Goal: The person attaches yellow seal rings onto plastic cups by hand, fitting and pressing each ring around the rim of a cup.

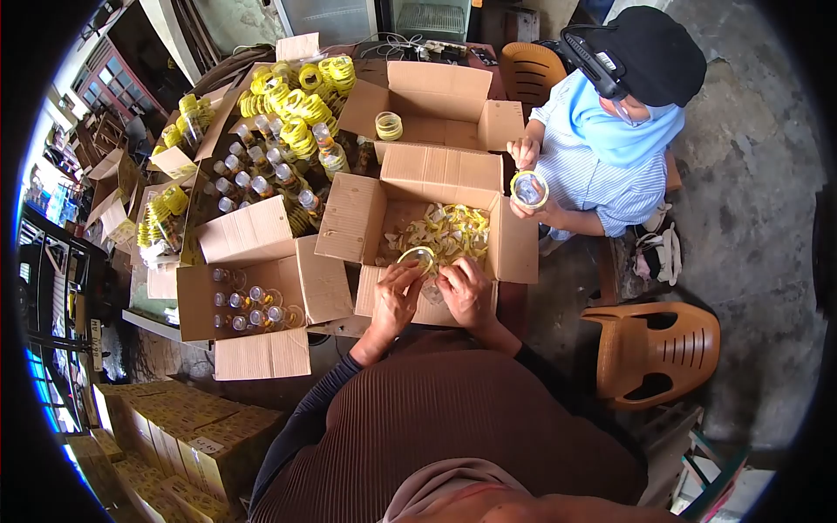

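My left hand (397,298) is closed on a round, clear plastic piece with a yellow rim (417,256), which looks like a cup or lid. Beside it, my right hand (465,293) has its fingers pinched together near the piece's right side; whatever they hold is too small to make out. Both hands are over the near flap of an open cardboard box (350,218). Yellow and whitish scraps (455,231) lie in a loose heap inside that box.
At right, a co-worker (602,148) holds a clear, yellow-rimmed cup (529,189). Leftward, a carton (240,272) contains several clear-topped bottles. Behind are more bottles (261,185), piled yellow rings (296,100) and another open box (436,91). An orange chair (658,353) stands at right.
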### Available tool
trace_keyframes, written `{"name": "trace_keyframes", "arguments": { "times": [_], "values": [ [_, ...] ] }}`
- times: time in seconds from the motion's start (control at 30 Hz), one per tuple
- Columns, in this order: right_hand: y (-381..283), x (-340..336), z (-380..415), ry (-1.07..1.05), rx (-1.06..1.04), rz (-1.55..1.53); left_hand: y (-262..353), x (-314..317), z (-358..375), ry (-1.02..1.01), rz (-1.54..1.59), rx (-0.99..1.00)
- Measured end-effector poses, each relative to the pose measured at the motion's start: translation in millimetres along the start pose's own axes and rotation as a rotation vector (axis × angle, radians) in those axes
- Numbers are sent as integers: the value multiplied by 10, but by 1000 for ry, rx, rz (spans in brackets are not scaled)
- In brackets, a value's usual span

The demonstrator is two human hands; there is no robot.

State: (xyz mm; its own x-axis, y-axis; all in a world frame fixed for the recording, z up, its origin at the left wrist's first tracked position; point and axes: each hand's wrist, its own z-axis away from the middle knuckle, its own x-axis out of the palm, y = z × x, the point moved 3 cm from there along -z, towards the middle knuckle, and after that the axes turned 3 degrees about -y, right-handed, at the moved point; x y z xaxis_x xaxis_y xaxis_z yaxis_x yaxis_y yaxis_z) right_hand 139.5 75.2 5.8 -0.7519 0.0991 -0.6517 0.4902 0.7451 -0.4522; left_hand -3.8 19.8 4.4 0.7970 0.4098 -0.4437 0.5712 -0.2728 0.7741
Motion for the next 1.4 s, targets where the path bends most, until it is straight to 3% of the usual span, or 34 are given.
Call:
{"name": "trace_keyframes", "arguments": {
  "times": [0.13,0.23,0.4,0.5,0.53,0.67,0.73,0.77,0.83,1.0,1.07,1.17,1.2,1.3,1.4],
  "values": [
    [215,30,-30,3,143,-117,128,10,13,-92,30,25],
    [224,-6,0,50,248,-250,87,-41,-30,-43,-54,97],
    [41,-36,32,58,80,-155,42,-43,-2,-35,-84,89],
    [215,47,38,-10,167,-151,11,-34,29,-68,-75,134],
    [266,66,71,-24,295,-288,13,-33,26,-86,-67,163],
    [284,56,106,-62,349,-526,13,-87,47,-45,-98,167],
    [240,57,133,-73,327,-541,-60,-98,37,-63,5,-19],
    [210,64,135,-84,305,-560,-51,-86,33,-61,6,-20],
    [172,59,120,-69,286,-547,-78,-96,22,36,331,-142],
    [151,67,133,-150,231,-517,-329,-92,102,-75,159,-74],
    [174,86,153,-134,261,-522,-414,-70,159,-60,427,-231],
    [154,10,87,-102,325,-506,-392,-107,177,-61,441,-239],
    [134,-36,44,-86,360,-480,-266,-206,141,-111,259,-224],
    [35,-73,-53,-81,329,-463,-305,-212,155,-181,234,-244],
    [-113,-7,-128,-98,291,-481,-410,-170,188,-165,93,-75]
  ]
}}
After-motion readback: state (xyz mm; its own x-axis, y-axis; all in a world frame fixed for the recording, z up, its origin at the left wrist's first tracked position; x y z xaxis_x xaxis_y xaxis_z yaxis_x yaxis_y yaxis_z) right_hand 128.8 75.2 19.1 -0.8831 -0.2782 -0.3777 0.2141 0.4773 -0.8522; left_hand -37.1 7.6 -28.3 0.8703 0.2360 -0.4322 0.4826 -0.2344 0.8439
